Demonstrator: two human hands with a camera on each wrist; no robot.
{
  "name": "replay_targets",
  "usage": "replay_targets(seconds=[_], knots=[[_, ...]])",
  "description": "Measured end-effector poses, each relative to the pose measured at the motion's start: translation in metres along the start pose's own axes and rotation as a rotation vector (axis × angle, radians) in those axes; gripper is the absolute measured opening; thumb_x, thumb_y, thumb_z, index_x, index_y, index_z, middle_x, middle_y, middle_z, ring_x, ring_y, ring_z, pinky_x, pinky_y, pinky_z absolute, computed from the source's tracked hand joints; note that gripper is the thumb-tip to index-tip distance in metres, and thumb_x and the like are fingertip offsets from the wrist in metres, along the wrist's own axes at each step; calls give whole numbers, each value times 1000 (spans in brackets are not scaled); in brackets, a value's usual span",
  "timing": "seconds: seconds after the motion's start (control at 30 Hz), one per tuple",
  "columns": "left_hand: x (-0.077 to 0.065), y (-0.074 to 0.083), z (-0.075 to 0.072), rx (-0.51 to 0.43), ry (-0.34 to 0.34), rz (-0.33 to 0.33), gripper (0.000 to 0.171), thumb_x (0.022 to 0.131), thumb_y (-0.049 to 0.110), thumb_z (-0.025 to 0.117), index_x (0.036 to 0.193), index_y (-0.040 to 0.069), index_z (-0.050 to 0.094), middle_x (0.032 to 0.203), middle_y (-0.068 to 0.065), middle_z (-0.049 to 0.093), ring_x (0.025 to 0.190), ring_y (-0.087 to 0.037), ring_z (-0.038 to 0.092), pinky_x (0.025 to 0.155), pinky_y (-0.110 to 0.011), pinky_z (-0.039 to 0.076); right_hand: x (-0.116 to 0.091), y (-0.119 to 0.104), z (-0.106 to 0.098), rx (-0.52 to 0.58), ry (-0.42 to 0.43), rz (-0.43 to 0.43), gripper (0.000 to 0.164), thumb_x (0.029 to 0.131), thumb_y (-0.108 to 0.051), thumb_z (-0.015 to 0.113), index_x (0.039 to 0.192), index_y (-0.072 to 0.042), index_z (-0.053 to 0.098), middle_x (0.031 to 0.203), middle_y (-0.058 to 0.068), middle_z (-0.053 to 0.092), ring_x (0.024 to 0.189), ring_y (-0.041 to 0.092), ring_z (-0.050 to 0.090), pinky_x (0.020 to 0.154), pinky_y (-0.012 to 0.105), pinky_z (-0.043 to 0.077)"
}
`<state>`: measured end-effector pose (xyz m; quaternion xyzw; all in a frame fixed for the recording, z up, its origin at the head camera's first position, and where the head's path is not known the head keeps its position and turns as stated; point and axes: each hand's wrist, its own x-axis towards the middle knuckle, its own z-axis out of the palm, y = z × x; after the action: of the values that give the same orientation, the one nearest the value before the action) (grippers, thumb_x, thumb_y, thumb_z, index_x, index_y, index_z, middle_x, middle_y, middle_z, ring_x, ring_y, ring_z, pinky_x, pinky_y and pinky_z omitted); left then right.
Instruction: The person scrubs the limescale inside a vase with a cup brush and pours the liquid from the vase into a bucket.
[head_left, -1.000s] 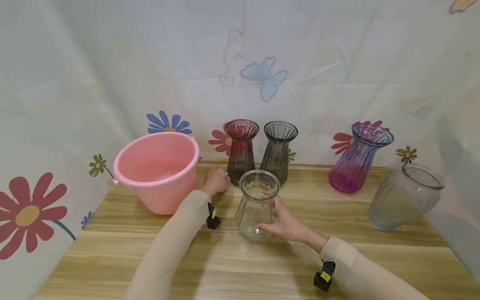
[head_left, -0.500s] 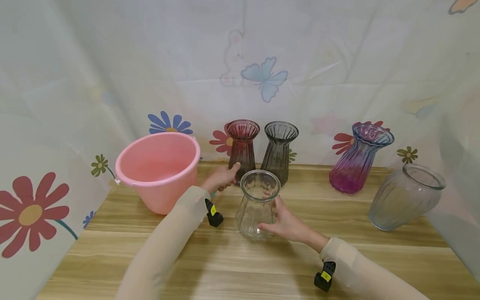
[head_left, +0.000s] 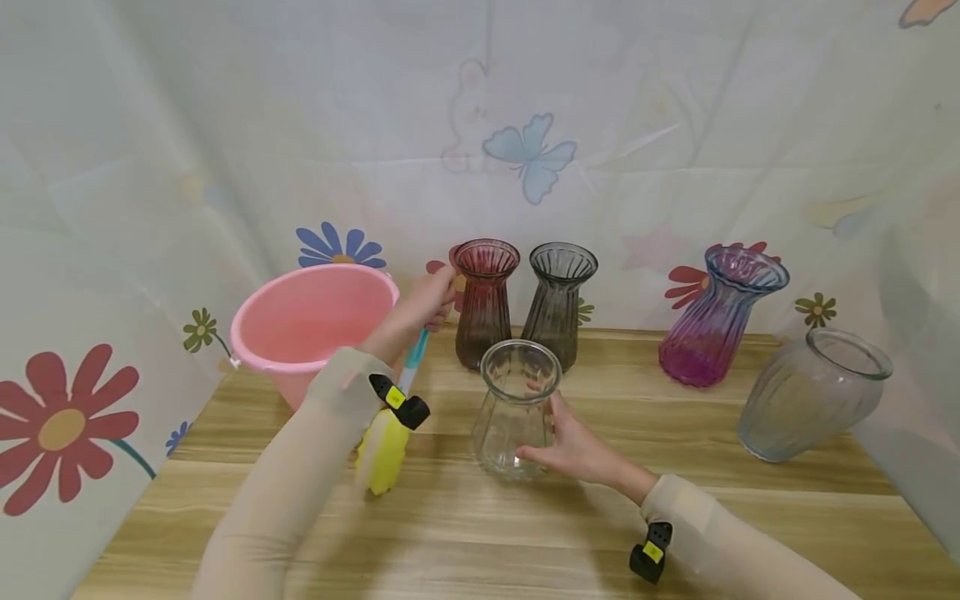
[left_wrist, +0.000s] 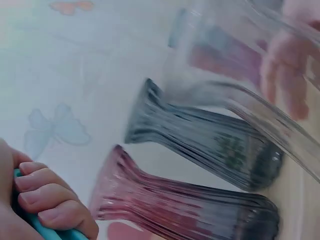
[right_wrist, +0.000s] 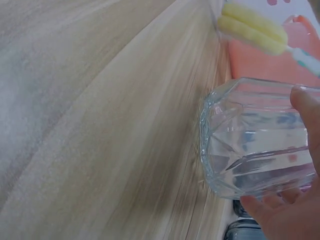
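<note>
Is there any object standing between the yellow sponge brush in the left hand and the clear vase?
Nothing visible stands between the brush and the clear vase, which the right hand holds. The red vase and grey vase stand behind the clear vase, outside that gap.

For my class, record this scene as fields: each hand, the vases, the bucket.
Left hand: grips turquoise-handled yellow sponge brush
Right hand: holds clear flared glass vase
Behind that vase: ribbed red-grey glass vase; ribbed grey glass vase
Picture right: ribbed blue-purple glass vase; rounded clear glass vase
Picture left: round pink plastic bucket
</note>
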<state>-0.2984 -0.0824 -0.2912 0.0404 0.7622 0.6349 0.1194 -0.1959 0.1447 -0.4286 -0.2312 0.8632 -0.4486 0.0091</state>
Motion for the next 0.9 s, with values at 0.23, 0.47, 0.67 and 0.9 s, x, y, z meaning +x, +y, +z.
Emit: replay_targets(seconds=[0.23,0.47,0.67,0.9], knots=[[-25,14,-21,-266,63,164,36,83,13,32,47,15,27,40,6,22,34,-8,16,37,-23,13,2,3,-8,33,-54,-55,91,72,-16,77,142,-7,20,145,18,30,125,39,40,95,53,40],[-44,13,-46,-564,30,336,39,85,12,27,46,15,26,39,6,22,34,-9,14,41,-24,7,5,12,-17,116,-171,-56,91,73,-16,76,144,-9,19,141,21,33,126,40,38,97,51,39],[-59,20,-71,-747,74,469,39,86,11,22,47,14,26,42,4,19,40,-13,10,43,-24,5,7,16,-20,150,-218,-58,92,73,-9,75,145,-13,19,140,19,34,128,37,35,98,53,37],[-76,28,-96,-1011,144,637,39,89,11,18,50,11,23,45,2,16,37,-11,12,42,-22,5,9,16,-21,110,-232,-67,92,73,-13,76,145,-14,18,140,18,35,127,37,37,97,52,39]])
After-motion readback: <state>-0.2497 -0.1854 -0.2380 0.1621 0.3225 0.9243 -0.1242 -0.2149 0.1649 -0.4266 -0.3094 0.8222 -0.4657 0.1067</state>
